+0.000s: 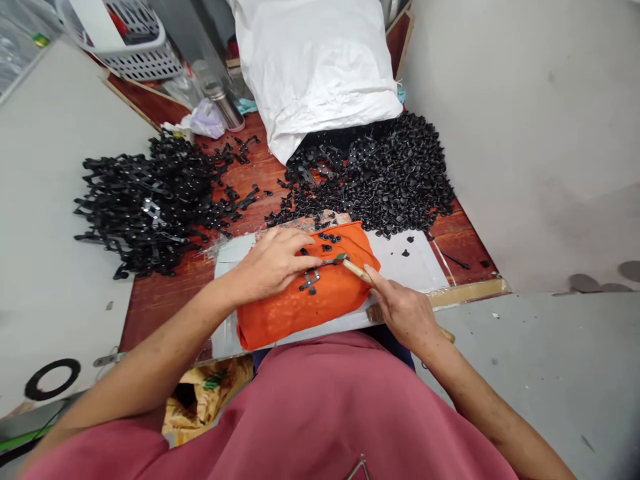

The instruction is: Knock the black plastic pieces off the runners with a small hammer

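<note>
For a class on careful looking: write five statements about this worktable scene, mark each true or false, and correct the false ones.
1. The right hand holds a tool with a pale wooden handle. True.
2. The left hand touches a black jointed part over orange cloth. True.
3. A large creased white sack lies at the red-brown table's near edge. False: the sack is on the table's far side.
4. Small black rounded pieces are heaped left of the black jointed heap. False: the rounded pieces lie right of the jointed heap.
5. A white perforated plastic basket is at the far left. True.
</note>
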{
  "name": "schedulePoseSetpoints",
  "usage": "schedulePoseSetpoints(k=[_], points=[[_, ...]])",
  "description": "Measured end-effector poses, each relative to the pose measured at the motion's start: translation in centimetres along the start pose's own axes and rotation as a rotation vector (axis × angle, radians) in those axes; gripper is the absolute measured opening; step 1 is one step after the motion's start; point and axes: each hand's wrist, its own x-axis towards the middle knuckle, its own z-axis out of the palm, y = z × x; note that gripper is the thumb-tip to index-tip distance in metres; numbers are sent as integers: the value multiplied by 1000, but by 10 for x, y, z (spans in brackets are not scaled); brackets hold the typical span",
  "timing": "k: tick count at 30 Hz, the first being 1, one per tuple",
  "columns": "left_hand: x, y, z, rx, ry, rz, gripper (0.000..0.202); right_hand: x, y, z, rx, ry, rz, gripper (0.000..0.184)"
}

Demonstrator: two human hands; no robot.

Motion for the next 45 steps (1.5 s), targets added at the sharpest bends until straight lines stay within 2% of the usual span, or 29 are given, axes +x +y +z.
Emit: schedulePoseSetpoints(k=[2,3,6,8,10,13,16,18,20,23,25,37,43,45], points=[[6,-3,-6,-2,-87,195,36,2,1,0,3,4,-5,53],[10,-3,-6,-4,-132,248,34,3,0,0,1,11,-3,53],[14,0,2,-16,-213,261,20,1,-2,2,-2,20,2,55],[10,2,8,-69,-211,154,20,-3,-3,4,56,29,1,55],[1,5,11,-194,-158,-26,22,-8,-1,5,200,81,1,53],[-10,10,12,-508,44,-358,22,-15,4,7,470,187,34,50],[-5,14,18,-969,275,-632,22,-17,7,6,593,214,86,50],[6,14,27,-1237,372,-711,29,-16,7,6,592,206,91,50],[20,14,37,-1363,459,-744,37,-15,7,7,568,187,101,49],[37,13,49,-1404,570,-794,43,-17,6,13,554,160,138,49],[43,13,55,-1428,596,-817,45,-19,7,18,565,155,151,50],[46,21,67,-1456,570,-867,50,-19,11,25,535,172,161,51],[43,28,75,-1430,630,-914,48,-17,10,24,523,172,174,49],[41,26,76,-1413,592,-906,48,-16,9,22,528,167,181,49]])
